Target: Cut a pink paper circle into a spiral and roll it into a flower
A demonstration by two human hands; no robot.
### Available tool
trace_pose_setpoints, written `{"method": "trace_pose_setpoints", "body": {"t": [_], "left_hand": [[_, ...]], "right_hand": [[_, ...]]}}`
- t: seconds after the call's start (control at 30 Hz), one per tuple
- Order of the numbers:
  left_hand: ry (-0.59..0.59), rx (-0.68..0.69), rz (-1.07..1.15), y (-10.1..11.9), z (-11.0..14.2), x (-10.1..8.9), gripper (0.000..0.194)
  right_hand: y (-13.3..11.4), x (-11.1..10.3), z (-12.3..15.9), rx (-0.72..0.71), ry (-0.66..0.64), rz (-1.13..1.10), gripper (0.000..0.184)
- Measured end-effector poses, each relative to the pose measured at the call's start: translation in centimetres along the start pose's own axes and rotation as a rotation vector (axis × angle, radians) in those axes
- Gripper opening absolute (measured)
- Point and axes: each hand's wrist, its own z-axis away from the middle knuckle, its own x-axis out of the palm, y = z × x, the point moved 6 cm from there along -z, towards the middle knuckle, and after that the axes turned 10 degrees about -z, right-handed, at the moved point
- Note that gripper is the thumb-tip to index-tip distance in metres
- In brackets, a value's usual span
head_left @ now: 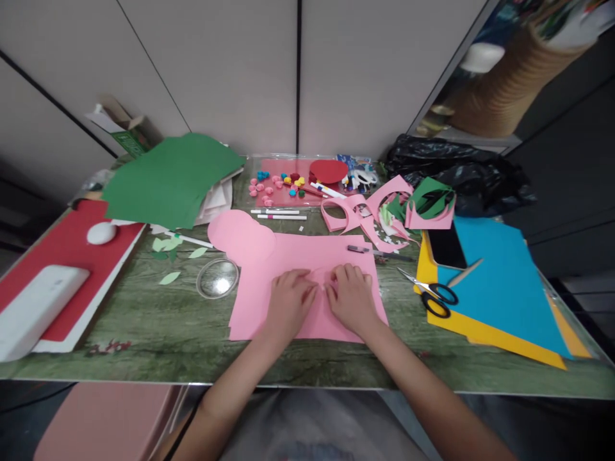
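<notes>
Both of my hands rest side by side on a large pink paper sheet (269,307) lying on the green table. My left hand (288,298) and my right hand (352,296) have their fingers curled, and the fingertips meet in the middle. They pinch a pale pink bit of paper (321,289) on top of the sheet. A pink paper circle (240,235) overlaps the sheet's upper left corner.
Scissors (435,296) lie on blue and yellow sheets (500,288) at right, beside a phone (446,248). A clear round lid (217,278), green leaf cutouts (168,246), green paper (168,176) and a red board (62,256) are left. Pens, pom-poms and pink scraps (365,214) are behind.
</notes>
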Motion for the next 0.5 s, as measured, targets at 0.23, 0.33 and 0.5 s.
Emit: {"method": "trace_pose_setpoints", "body": {"t": [0.23, 0.33, 0.5], "left_hand": [[-0.001, -0.134, 0.039, -1.9, -4.7, 0.0, 0.015], [-0.169, -0.134, -0.033, -1.6, -6.3, 1.4, 0.018], [-0.231, -0.142, -0.066, -1.1, -6.8, 2.3, 0.015]], "right_hand": [[-0.1, -0.1, 0.0, -0.008, 0.013, -0.005, 0.012], [-0.1, 0.0, 0.1, -0.007, 0.016, -0.011, 0.013], [-0.1, -0.1, 0.1, -0.013, 0.024, -0.023, 0.013]]}}
